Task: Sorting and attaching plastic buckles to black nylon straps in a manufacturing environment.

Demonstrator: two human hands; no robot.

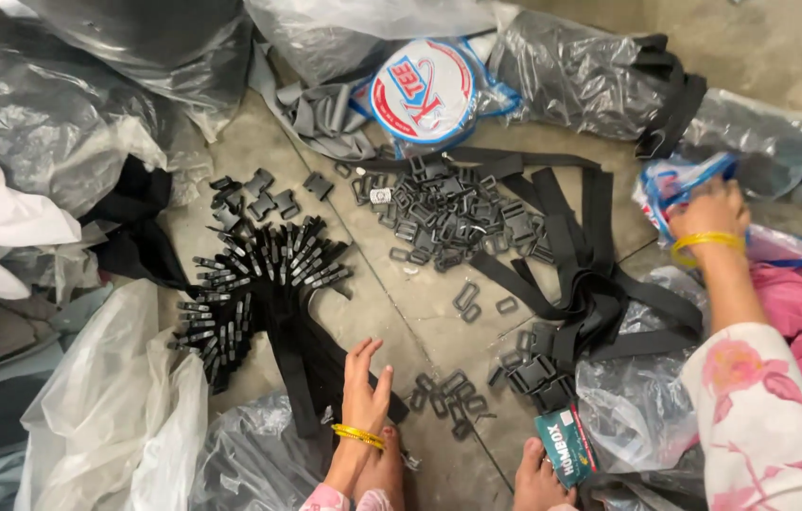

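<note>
Concrete floor (392, 284) strewn with black buckles (444, 213) and plastic bags. Left hand (365, 388), open and empty, rests on strap bundle (269, 284). Right hand (708, 210) grips a blue-white bag (671, 180) well apart.

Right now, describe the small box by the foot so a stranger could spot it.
Start at the black strap tangle on the concrete floor and follow it down to the bottom edge. Beside the bare foot lies a small box, the only teal thing among black buckles.
</note>
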